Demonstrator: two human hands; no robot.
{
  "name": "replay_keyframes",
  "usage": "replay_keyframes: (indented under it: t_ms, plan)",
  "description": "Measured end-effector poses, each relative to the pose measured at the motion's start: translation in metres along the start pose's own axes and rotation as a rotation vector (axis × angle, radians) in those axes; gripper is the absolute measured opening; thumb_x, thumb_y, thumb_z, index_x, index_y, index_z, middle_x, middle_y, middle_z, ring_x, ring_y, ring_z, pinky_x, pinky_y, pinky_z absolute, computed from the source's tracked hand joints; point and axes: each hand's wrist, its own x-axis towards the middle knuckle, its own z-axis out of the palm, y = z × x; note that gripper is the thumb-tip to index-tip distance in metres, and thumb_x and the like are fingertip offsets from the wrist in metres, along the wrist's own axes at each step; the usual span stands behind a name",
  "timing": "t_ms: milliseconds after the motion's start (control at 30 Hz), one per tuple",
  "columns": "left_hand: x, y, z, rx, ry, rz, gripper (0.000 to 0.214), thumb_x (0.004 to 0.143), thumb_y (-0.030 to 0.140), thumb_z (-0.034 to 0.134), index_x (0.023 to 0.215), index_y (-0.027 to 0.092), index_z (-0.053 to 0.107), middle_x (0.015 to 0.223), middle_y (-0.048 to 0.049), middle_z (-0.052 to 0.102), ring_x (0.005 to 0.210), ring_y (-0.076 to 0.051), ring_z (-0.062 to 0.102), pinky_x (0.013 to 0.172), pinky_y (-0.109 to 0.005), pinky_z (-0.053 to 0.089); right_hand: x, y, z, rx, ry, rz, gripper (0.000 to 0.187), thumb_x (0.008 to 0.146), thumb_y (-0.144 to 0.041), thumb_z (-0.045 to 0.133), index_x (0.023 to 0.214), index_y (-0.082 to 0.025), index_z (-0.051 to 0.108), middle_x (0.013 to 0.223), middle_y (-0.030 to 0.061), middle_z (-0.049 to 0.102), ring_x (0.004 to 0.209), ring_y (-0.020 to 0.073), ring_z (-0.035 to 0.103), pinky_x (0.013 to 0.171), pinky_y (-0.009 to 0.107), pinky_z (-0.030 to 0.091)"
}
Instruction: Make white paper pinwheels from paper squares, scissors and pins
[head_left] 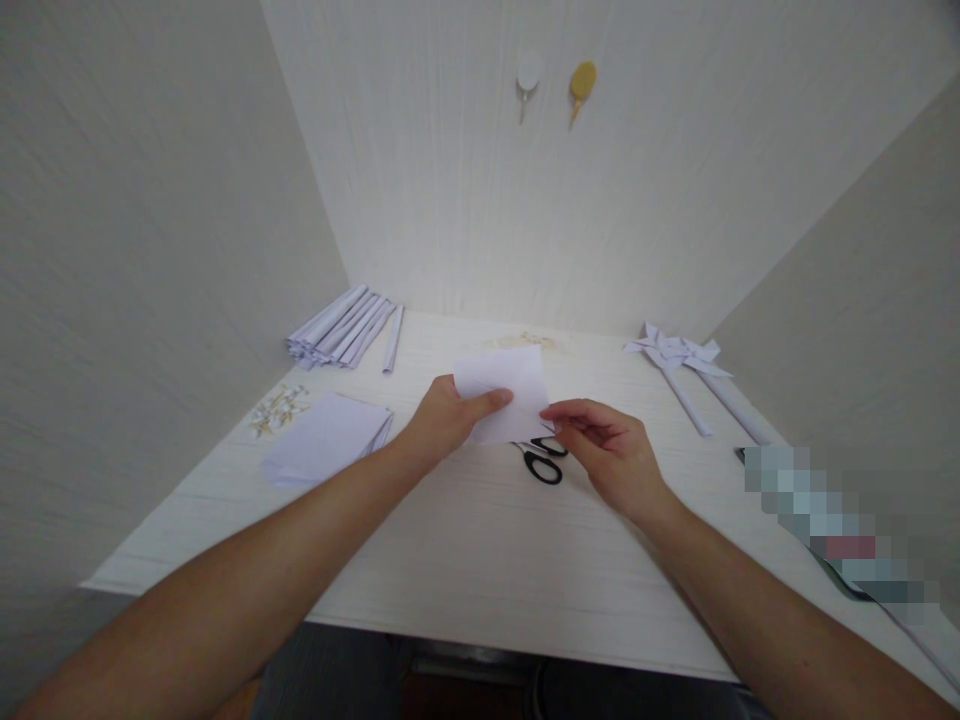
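A square white paper sheet point(499, 370) is held up over the middle of the table. My left hand point(441, 422) grips it from the left, thumb flat on top and the other fingers hidden beneath. At the sheet's lower right corner, my right hand point(616, 445) pinches the edge between thumb and fingertips. Black-handled scissors point(531, 472) lie on the table just under the sheet, which covers their blades. Left of my left hand rests a stack of white paper point(322, 435).
Rolled paper tubes point(341, 325) are piled at the back left, one single tube point(394, 340) beside them. Small white and gold pieces point(277, 408) lie near the left wall. Two paper pinwheels point(660, 350) on tubes lie back right. A pixelated flat object point(814, 515) is at the right edge.
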Motion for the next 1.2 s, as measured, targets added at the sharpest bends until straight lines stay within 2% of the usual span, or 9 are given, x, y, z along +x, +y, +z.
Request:
replay_keyframes:
  t_ms: [267,600,767,1200]
  plan:
    - [0.0011,-0.0004,-0.0019,0.033,-0.023,0.001,0.051,0.063,0.042,0.087,0.101,0.010,0.076,0.112,-0.0170,0.077,0.096,-0.031,0.073,0.087,-0.044,0.058,-0.0001,-0.0010,-0.0007,-0.005,-0.001,0.015,0.016,0.078,-0.037,0.079,0.087,-0.023,0.078,0.083,0.0041,0.078,0.074,0.0189,0.071,0.070,0.033,0.058]
    - [0.0000,-0.0011,-0.0017,0.069,-0.045,-0.013,0.049,0.065,0.043,0.085,0.100,0.011,0.076,0.105,-0.0157,0.078,0.094,-0.031,0.073,0.081,-0.040,0.058,0.0021,0.0023,0.0017,0.012,0.063,0.063,0.023,0.072,-0.041,0.083,0.080,-0.020,0.077,0.072,0.0047,0.077,0.065,0.0174,0.069,0.060,0.029,0.055]
    - [-0.0018,-0.0002,-0.0005,0.058,-0.039,-0.009,0.042,0.066,0.040,0.085,0.096,0.012,0.077,0.103,-0.0153,0.079,0.091,-0.031,0.073,0.079,-0.040,0.058,0.0029,0.0018,0.0018,0.008,0.069,0.069,0.026,0.071,-0.043,0.085,0.081,-0.021,0.076,0.071,0.0045,0.076,0.064,0.0182,0.070,0.059,0.030,0.056]
    - [0.0004,-0.0055,-0.0008,0.032,-0.050,0.004,0.042,0.068,0.039,0.085,0.098,0.011,0.077,0.104,-0.0144,0.079,0.087,-0.026,0.073,0.078,-0.036,0.058,0.0049,0.0031,0.0034,0.063,0.109,0.046,0.024,0.070,-0.039,0.086,0.080,-0.021,0.075,0.069,0.0025,0.072,0.062,0.0150,0.063,0.058,0.028,0.053]
